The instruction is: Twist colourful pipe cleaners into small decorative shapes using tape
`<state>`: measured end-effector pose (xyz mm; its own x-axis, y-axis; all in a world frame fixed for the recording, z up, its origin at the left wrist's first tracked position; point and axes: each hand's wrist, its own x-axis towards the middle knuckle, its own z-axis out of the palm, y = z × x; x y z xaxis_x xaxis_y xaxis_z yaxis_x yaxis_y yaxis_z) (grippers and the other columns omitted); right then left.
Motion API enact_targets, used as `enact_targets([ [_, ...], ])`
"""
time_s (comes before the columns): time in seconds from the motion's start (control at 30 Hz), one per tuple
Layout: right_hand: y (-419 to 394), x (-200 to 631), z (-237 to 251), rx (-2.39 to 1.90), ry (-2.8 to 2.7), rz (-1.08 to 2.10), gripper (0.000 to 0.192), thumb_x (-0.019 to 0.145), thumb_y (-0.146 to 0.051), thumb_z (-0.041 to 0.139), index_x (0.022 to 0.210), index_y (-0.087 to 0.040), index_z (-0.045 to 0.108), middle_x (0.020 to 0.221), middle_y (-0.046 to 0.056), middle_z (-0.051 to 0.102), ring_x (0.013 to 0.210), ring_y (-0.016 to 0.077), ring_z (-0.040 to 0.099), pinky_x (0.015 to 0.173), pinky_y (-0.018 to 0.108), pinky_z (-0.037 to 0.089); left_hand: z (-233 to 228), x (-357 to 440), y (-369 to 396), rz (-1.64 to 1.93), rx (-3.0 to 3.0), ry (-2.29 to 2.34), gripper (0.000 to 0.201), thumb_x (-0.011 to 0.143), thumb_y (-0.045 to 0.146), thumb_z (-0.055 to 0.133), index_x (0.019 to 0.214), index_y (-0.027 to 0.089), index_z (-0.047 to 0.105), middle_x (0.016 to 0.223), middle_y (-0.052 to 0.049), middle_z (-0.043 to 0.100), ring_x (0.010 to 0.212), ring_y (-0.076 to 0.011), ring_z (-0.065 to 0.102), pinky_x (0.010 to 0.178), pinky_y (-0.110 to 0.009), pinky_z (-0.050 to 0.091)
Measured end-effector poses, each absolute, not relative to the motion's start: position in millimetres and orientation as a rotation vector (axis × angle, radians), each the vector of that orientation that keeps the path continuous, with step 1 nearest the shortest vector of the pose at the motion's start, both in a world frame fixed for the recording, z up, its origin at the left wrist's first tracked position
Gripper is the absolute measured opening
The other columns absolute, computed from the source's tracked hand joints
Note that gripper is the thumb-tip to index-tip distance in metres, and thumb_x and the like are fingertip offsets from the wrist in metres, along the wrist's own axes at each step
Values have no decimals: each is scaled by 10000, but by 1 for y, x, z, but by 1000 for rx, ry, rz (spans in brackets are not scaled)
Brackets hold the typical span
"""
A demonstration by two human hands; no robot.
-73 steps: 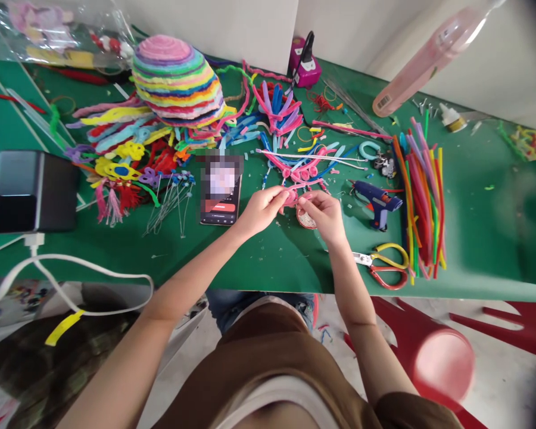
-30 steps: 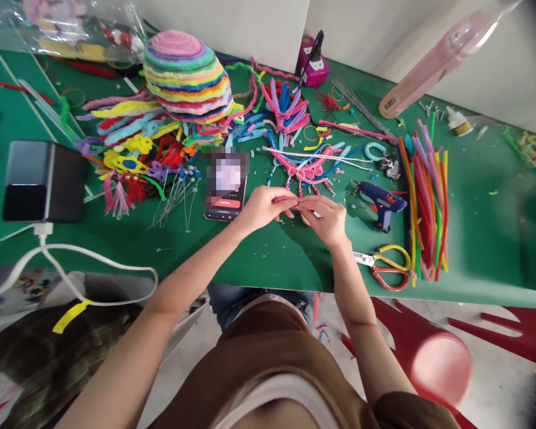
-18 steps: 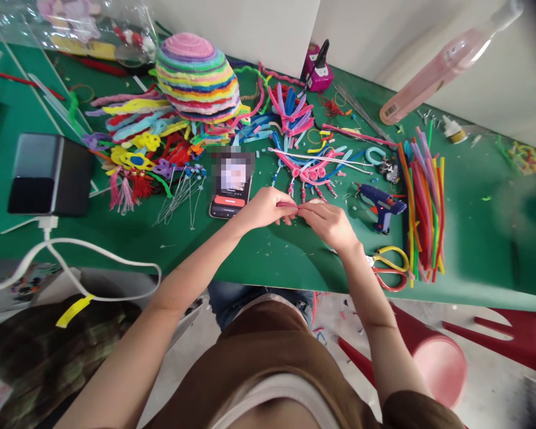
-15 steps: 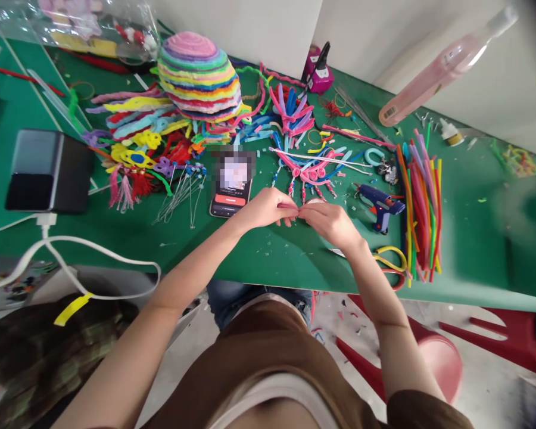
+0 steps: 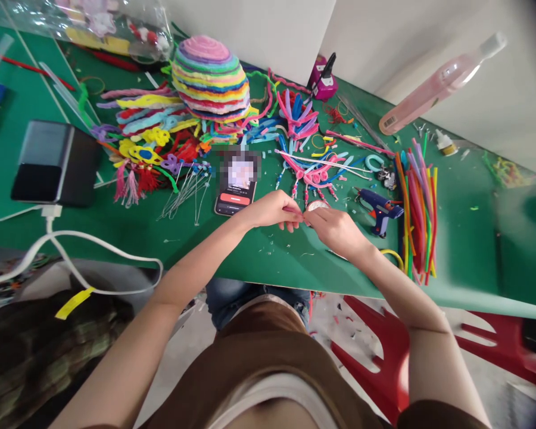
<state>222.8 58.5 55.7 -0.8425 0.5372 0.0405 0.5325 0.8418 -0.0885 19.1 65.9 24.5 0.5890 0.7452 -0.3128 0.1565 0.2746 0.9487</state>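
Note:
My left hand [image 5: 282,210] and my right hand [image 5: 333,227] meet fingertip to fingertip above the green table [image 5: 250,256]. Both are closed in a pinch, and whatever lies between the fingers is too small to make out. Just behind the right fingers shows a pale round item [image 5: 318,205], partly covered. Beyond the hands lies a pink and blue pipe-cleaner piece [image 5: 315,174] with beaded strands hanging toward me. A phone [image 5: 236,182] with a lit screen lies left of my left hand. Scissors [image 5: 392,257] with a yellow handle are partly hidden under my right forearm.
A blue glue gun [image 5: 379,210] and a bundle of pipe cleaners [image 5: 420,208] lie at right. A striped hat-like dome [image 5: 211,80] stands at the back, near a tilted pink bottle [image 5: 442,86]. At left are a black box [image 5: 56,164] and its white cable [image 5: 111,250].
My right forearm has swung outward to the right and covers more of the scissors. The pale round item shows more. The whole view has shifted slightly; the fingertips stay together.

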Motion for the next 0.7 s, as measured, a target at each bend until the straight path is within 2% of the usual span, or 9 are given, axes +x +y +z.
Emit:
enact_targets([
  [0.1,57,220,62,-921,-2949,22,291,923,-93,383,810,-170,640,735,48,657,675,148,521,602,283,323,22,23,64,535,1234,871,131,840,182,662,736,110,694,655,-25,701,520,-81,644,432,-152,448],
  [0.17,56,220,63,-1051,-2878,155,261,930,-137,396,820,-180,628,777,46,669,695,145,534,601,277,316,22,27,62,614,1242,881,129,845,190,657,753,107,693,653,-26,702,517,-82,643,438,-153,457],
  [0.27,56,220,59,-1265,-2601,535,221,942,-221,407,856,-189,608,799,41,662,699,140,544,623,264,344,21,33,57,754,1321,953,152,864,205,636,756,114,693,627,-20,693,526,-88,646,471,-161,479],
  [0.37,57,215,51,-1415,-2200,989,177,910,-264,444,796,-200,564,684,-2,587,610,116,480,596,259,343,18,37,53,890,1496,1032,190,895,241,608,774,132,705,597,-6,681,530,-92,644,533,-180,503],
  [0.43,59,211,46,-1464,-1896,1301,186,883,-297,470,731,-205,527,588,-38,490,536,95,404,532,245,300,14,38,52,998,1678,1071,234,929,265,566,793,139,710,608,-11,684,543,-99,644,564,-197,506],
  [0.6,63,202,56,-1430,-1146,1957,172,750,-264,572,628,-190,475,539,-74,358,454,39,273,440,201,155,1,30,54,1302,2318,1045,295,978,171,409,942,157,701,837,-70,755,740,-132,697,648,-236,524],
  [0.7,64,203,68,-1327,-849,2373,243,706,-254,612,583,-188,413,554,-89,287,445,18,194,416,179,130,-1,22,54,1292,2577,924,291,979,172,401,982,194,691,916,-53,765,780,-118,697,675,-234,527],
])
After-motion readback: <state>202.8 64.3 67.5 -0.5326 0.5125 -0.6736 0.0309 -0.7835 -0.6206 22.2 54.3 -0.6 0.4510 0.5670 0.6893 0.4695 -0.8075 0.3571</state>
